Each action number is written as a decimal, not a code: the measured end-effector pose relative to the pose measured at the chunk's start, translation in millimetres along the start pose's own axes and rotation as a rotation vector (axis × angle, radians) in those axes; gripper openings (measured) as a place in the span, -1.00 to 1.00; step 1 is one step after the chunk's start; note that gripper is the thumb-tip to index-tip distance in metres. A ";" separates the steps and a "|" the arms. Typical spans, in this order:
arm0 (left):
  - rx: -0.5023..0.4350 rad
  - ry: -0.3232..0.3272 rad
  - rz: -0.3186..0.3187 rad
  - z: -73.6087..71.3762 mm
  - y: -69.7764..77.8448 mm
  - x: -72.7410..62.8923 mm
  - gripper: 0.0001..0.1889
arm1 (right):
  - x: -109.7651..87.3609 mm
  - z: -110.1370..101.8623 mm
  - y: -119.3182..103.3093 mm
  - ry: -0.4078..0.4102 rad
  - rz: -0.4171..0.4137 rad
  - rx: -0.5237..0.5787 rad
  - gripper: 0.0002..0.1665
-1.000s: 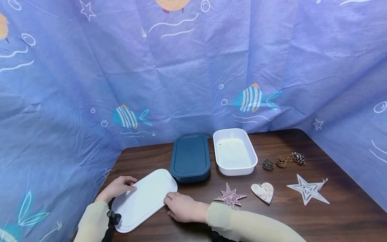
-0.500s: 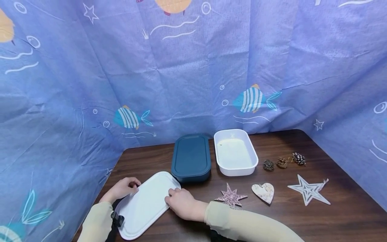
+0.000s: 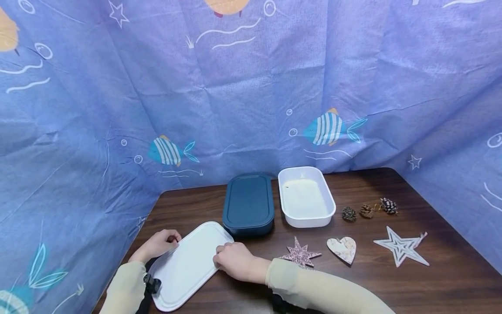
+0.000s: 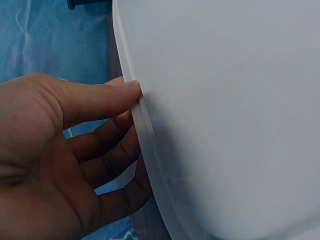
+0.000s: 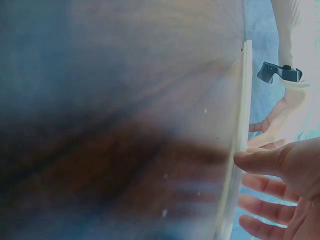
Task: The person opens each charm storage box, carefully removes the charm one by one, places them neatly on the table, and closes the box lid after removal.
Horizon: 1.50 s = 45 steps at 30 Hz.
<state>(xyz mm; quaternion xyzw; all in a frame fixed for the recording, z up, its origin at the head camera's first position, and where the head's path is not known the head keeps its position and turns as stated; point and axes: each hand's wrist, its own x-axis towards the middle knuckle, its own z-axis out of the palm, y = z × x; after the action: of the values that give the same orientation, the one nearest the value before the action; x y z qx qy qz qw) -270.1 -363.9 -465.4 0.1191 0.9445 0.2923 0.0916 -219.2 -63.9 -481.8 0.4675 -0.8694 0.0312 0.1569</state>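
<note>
A white rounded-rectangular lid (image 3: 192, 266) lies slantwise between the two hands at the front left of the table. My left hand (image 3: 158, 244) pinches its left long edge; in the left wrist view the thumb (image 4: 107, 100) rests on the rim with the fingers curled beneath. On the opposite edge, my right hand (image 3: 235, 261) grips the rim. In the right wrist view the lid (image 5: 244, 100) appears edge-on, the right thumb (image 5: 260, 161) on one side and the fingers on the other. The lid's far corner comes close to a dark blue lidded box (image 3: 249, 203).
A lidless white box (image 3: 307, 222) stands right of the blue one, at the back. Further right lie several pine cones (image 3: 366, 211), a glittery pink star (image 3: 300, 253), a heart ornament (image 3: 343, 248) and a white star (image 3: 401, 246). A patterned blue curtain (image 3: 251, 87) hangs behind the table.
My left fingers have drawn back from the lid's top to its edge and now pinch it. The lid has shifted slightly toward me and to the right; my right hand stays at its edge.
</note>
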 end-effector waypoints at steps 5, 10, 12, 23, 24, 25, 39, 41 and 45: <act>0.011 0.034 -0.006 -9.4 -1.2 -1.0 -0.97 | 3.0 -4.8 2.3 0.053 -0.009 0.003 -0.91; 0.035 0.069 0.006 -26.0 4.7 -6.8 -0.93 | 6.2 -13.3 6.0 0.132 -0.033 -0.043 -0.91; 0.051 0.083 0.016 -33.1 9.0 -9.5 -0.92 | 7.6 -18.2 8.1 0.167 -0.047 -0.064 -0.91; 0.065 0.177 0.059 -47.1 30.6 -7.1 -0.89 | 7.8 -49.2 18.6 0.224 -0.097 -0.115 -0.92; 0.066 0.182 0.064 -46.3 32.1 -5.4 -0.89 | 6.1 -52.4 19.8 0.229 -0.104 -0.117 -0.92; 0.062 0.186 0.066 -45.5 33.8 -3.6 -0.88 | 4.0 -55.2 21.2 0.234 -0.110 -0.114 -0.92; 0.040 0.141 0.150 -47.4 64.5 10.9 -0.78 | -29.7 -77.0 61.4 0.388 -0.211 -0.027 -0.83; 0.046 0.132 0.176 -47.7 69.8 10.5 -0.76 | -33.1 -82.2 68.5 0.408 -0.221 0.005 -0.84; 0.033 0.114 0.227 -47.8 78.3 10.2 -0.73 | -41.1 -90.5 82.5 0.432 -0.241 0.036 -0.85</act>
<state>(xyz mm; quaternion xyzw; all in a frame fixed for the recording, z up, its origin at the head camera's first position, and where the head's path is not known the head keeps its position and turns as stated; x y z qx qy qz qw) -278.0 -323.7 -382.7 0.2098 0.9333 0.2915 0.0020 -244.0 33.6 -400.7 0.5532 -0.7527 0.1271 0.3334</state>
